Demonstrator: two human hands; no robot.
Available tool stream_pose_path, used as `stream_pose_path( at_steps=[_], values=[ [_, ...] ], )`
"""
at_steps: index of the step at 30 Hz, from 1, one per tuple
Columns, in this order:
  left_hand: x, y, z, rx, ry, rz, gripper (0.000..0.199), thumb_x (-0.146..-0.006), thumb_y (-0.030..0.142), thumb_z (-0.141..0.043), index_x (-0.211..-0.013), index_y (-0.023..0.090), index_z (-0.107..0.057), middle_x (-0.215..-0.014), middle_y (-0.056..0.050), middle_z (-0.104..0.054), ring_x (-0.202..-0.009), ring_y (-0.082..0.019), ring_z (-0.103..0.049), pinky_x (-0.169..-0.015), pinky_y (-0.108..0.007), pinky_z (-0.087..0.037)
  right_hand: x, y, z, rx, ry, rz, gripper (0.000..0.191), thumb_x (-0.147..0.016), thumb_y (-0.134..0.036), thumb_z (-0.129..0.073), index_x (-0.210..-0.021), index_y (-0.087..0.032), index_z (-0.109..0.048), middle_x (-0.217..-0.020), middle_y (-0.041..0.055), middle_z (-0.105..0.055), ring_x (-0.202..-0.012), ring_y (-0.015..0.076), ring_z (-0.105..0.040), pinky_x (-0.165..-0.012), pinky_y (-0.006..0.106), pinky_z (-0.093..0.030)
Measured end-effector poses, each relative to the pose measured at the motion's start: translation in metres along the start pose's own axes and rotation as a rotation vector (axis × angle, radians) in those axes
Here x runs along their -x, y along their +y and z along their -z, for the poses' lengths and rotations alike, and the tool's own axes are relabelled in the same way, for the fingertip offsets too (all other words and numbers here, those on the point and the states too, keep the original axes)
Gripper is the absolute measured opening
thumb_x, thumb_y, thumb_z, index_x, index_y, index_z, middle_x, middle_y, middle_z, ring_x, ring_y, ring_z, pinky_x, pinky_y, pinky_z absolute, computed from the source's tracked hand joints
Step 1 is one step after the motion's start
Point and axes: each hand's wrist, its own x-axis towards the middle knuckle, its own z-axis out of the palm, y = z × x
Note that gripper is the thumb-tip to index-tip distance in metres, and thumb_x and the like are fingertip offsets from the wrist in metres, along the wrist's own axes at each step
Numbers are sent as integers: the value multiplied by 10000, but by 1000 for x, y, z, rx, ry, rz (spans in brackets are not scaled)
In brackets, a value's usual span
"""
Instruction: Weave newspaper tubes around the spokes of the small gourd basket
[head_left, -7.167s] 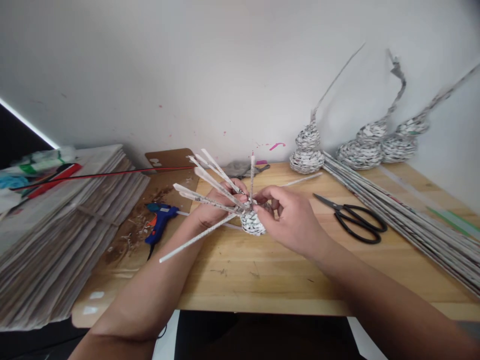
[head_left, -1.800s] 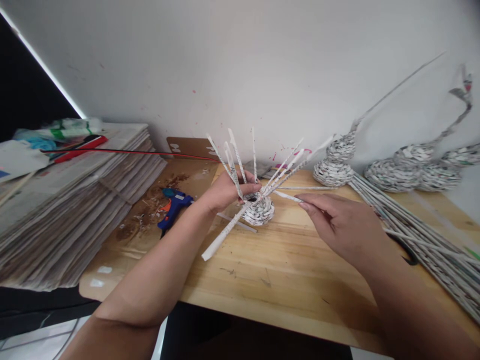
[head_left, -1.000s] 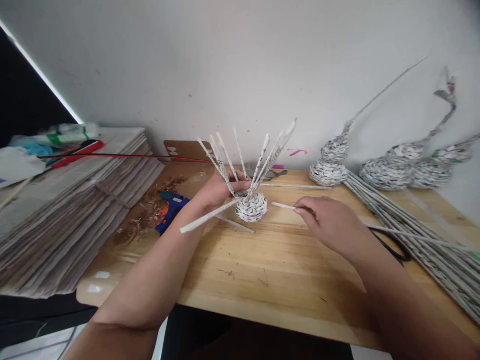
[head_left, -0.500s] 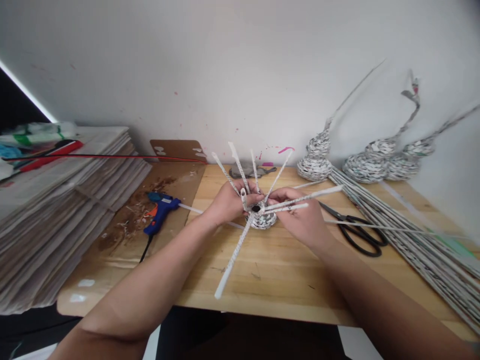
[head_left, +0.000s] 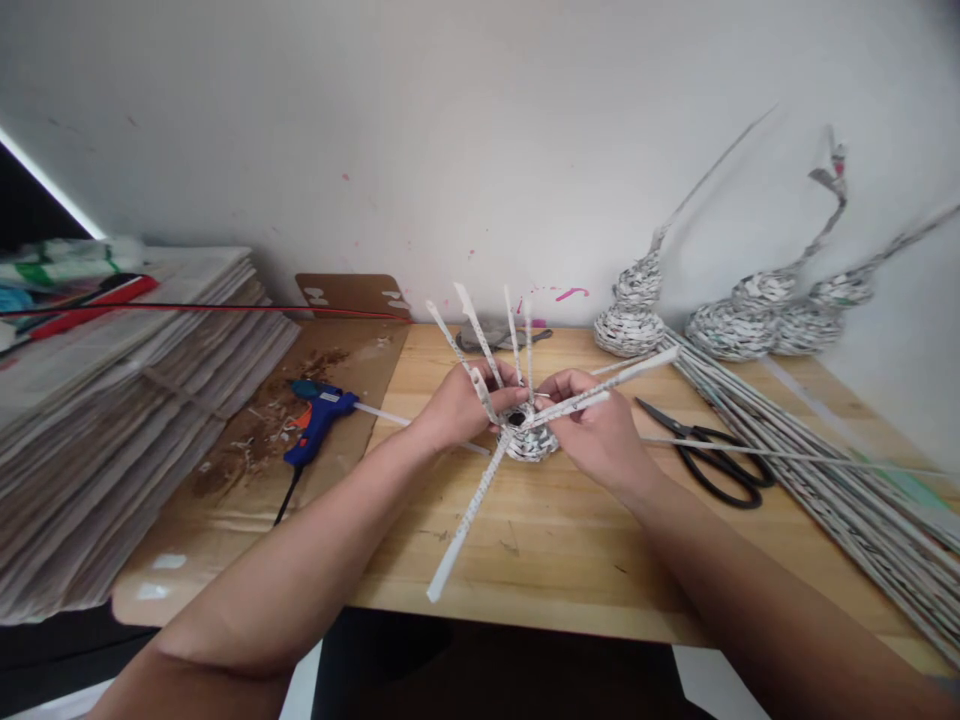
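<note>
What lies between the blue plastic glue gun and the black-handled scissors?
In the head view: thin whitish stick, left hand, round woven newspaper piece, right hand, white paper tube.

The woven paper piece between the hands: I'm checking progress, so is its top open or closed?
Open: a dark hole shows in the top of the woven paper piece, with paper sticks fanning around it.

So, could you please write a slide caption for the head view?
Left hand on a woven paper form, right hand holding a paper tube, scissors and glue gun nearby.

Craft wkshp w/ glue gun [head_left: 321, 420]
</note>
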Motion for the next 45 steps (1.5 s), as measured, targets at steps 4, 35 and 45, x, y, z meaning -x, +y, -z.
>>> stream_pose_path(
  at_steps=[4,35,45],
  values=[
    [-1,-2,2,19,-53,32,215,-761,343,-744,-814,153,-657,-632,3,-608,-479,-80,-492,-445,-208,-383,0,1,-2,13,15,40,83,-833,-273,-633,-803,-198,-650,-722,12,-680,-683,167,-619,-652,290,-473],
    [2,4,11,299,-250,326,159,-596,213,-816,-657,154,-681,-626,-33,-652,-540,-108,-557,-463,-216,-409,5,0,7,307,27,634,251,-874,-100,-578,-1005,-278,-695,-941,14,-755,-886,208,-665,-813,372,-510],
    [0,1,10,323,-241,334,143,-637,225,-798,-693,141,-697,-647,-39,-660,-536,-95,-566,-479,-213,-437,2,2,11,302,-20,555,204,-874,-141,-604,-997,-271,-704,-899,24,-735,-863,210,-661,-790,371,-518]
  ],
)
